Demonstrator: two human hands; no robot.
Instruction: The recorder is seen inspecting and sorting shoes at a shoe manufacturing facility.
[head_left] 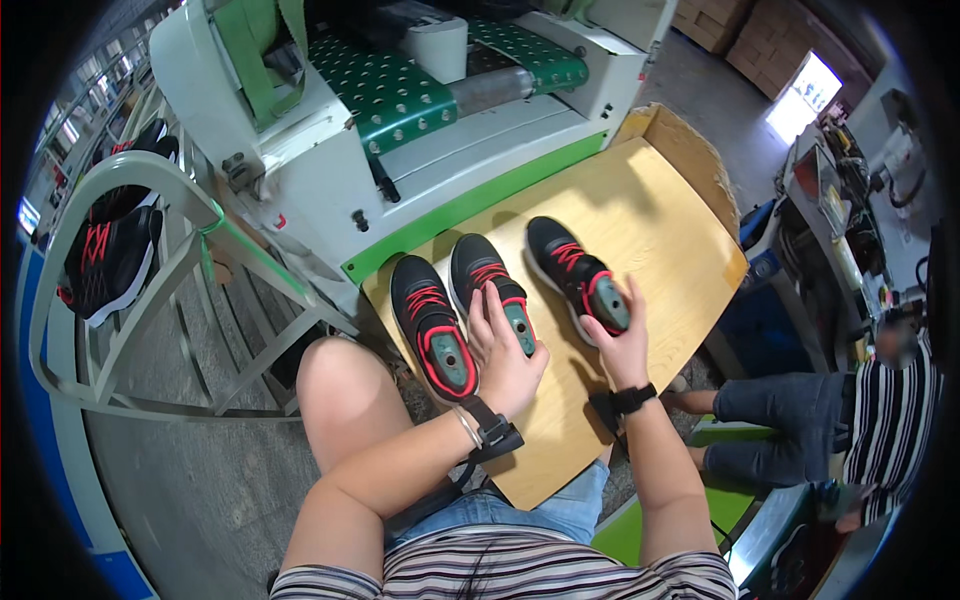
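Three black sneakers with red laces and red collar lining stand on a light wood tabletop (560,440), toes pointing away from me. Each has a green shoe last in its opening. My left hand (505,360) is closed around the heel of the middle sneaker (478,262), fingers over its left side and thumb at the right. The left sneaker (425,312) stands just beside that hand, untouched. With thumb and fingers on either side of the heel, my right hand (625,345) grips the right sneaker (560,250). My palms hide parts of both heels.
Beyond the tabletop stands a white and green machine with a studded green conveyor belt (400,105). A metal rack (150,170) at the left holds more black sneakers (110,255). Cardboard (690,150) edges the far right corner. Another person in a striped shirt (890,420) is at the right.
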